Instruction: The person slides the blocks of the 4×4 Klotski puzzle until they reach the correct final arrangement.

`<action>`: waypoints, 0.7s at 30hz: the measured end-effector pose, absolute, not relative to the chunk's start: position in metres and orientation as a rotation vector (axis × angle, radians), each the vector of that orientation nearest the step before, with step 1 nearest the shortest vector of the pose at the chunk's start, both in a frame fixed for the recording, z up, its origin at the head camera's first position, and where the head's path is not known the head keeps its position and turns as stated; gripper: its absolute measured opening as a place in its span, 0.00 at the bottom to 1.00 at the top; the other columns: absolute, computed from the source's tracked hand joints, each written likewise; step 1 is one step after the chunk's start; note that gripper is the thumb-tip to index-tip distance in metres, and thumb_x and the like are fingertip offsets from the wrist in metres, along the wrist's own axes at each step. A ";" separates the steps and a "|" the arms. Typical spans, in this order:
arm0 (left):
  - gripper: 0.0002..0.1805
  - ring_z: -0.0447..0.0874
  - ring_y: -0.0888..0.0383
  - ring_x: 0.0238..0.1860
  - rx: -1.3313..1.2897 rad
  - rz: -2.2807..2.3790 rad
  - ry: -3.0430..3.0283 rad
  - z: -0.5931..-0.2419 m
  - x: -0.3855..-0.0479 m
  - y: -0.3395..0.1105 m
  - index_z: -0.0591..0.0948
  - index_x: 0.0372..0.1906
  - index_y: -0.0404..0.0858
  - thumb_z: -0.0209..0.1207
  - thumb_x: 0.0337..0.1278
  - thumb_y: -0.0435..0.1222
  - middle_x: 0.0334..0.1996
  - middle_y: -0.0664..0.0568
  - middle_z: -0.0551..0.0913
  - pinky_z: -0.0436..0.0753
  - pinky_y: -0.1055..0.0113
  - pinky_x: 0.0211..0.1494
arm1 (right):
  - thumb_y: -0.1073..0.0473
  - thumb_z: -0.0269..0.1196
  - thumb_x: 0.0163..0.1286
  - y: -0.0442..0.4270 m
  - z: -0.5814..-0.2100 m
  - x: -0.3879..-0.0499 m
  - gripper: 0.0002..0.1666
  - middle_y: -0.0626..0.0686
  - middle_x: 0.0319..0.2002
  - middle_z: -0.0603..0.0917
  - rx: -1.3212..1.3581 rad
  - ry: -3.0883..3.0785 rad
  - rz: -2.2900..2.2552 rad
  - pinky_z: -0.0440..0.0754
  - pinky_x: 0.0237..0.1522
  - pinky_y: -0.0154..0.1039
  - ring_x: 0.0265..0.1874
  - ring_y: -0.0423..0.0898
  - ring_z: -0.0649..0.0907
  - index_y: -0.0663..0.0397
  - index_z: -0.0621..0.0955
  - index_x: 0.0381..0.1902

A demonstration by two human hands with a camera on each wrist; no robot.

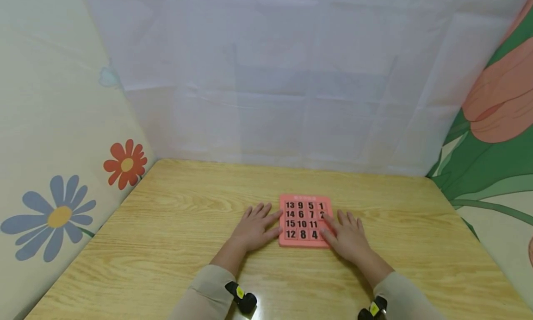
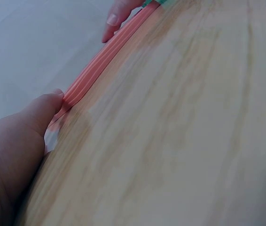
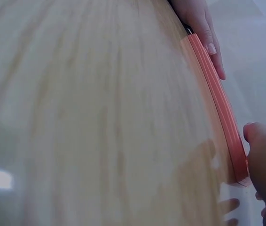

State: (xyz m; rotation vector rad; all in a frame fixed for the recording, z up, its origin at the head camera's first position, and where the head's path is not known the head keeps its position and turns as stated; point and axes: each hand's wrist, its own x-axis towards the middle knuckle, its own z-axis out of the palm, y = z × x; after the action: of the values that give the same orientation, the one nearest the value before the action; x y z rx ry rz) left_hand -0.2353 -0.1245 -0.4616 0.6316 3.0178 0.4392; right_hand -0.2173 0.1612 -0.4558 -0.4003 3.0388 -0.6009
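Note:
A pink sliding number puzzle (image 1: pixel 306 219) with black-numbered tiles lies flat on the wooden table. Its top row reads 13, 9, 5, 1. At its left edge is my left hand (image 1: pixel 254 229), palm down with fingers spread, thumb and index fingertip touching the frame. My right hand (image 1: pixel 350 239) reaches over the right edge; its index fingertip is on the 2 tile and the thumb is beside the 4, covering the lower right corner. In the left wrist view, the left hand (image 2: pixel 15 146) meets the puzzle's side (image 2: pixel 107 56). The right wrist view shows the right thumb (image 3: pixel 255 132) above the rim.
The wooden table (image 1: pixel 166 209) extends around the puzzle. A white cloth (image 1: pixel 275 79) hangs behind it. Flower-patterned panels stand at the left (image 1: pixel 41 125) and right (image 1: pixel 499 172). Black cameras (image 1: pixel 245 301) are strapped on both sleeves.

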 end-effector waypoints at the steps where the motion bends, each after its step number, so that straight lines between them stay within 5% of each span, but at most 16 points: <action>1: 0.33 0.47 0.43 0.79 0.632 0.439 3.017 -0.462 -0.235 -0.124 0.61 0.75 0.56 0.43 0.70 0.61 0.78 0.46 0.55 0.43 0.43 0.80 | 0.38 0.48 0.76 0.161 -0.456 -0.217 0.35 0.69 0.75 0.53 -0.399 3.039 -0.603 0.39 0.74 0.70 0.75 0.70 0.48 0.48 0.66 0.74; 21: 0.33 0.46 0.44 0.79 0.624 0.435 3.014 -0.462 -0.237 -0.122 0.61 0.76 0.56 0.43 0.70 0.61 0.78 0.47 0.54 0.42 0.43 0.80 | 0.37 0.50 0.75 0.174 -0.458 -0.182 0.34 0.67 0.75 0.57 -0.458 3.061 -0.635 0.41 0.74 0.70 0.75 0.70 0.51 0.45 0.68 0.73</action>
State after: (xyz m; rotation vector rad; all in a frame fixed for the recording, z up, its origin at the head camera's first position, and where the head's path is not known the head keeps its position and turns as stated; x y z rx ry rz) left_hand -0.2370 -0.1223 -0.4623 0.6243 3.0136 0.4352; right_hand -0.1820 0.1740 -0.4579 -0.4575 3.0615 -0.6348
